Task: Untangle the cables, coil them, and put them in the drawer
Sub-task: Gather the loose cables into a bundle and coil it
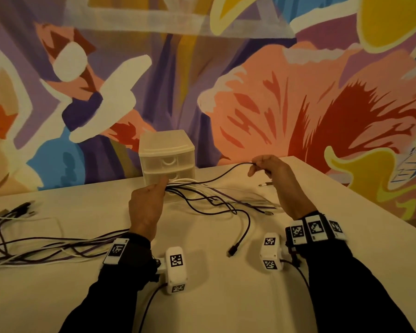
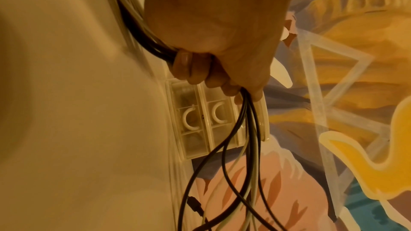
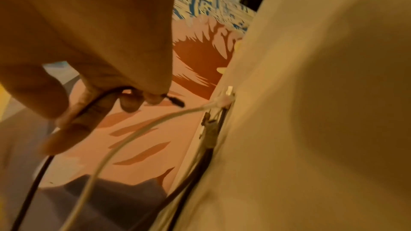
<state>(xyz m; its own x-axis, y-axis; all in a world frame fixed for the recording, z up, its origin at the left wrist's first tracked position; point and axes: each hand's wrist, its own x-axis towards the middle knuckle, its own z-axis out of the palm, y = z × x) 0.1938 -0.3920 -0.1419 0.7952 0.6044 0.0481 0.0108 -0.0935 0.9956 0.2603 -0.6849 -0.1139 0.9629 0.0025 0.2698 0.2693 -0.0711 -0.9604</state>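
Far left of the table [image 1: 58, 296], a loose spread of dark and white cables [image 1: 34, 248] trails off the frame edge, so how many there are is anyone's guess. They run under the left hand [image 1: 145, 207], which is fisted round the bundle [image 2: 249, 129], probably to anchor it while 1 strand gets worked free. Just behind sits the small translucent drawer unit [image 1: 167, 156], 2 drawers, both looking closed; nothing coiled or stowed yet. On the right, the right hand [image 1: 271, 168] pinches 1 dark cable [image 1: 226, 171] near its plug end, lifted off the table, likely to pull it clear. The wrist views are blurry, so the plug types aren't readable.
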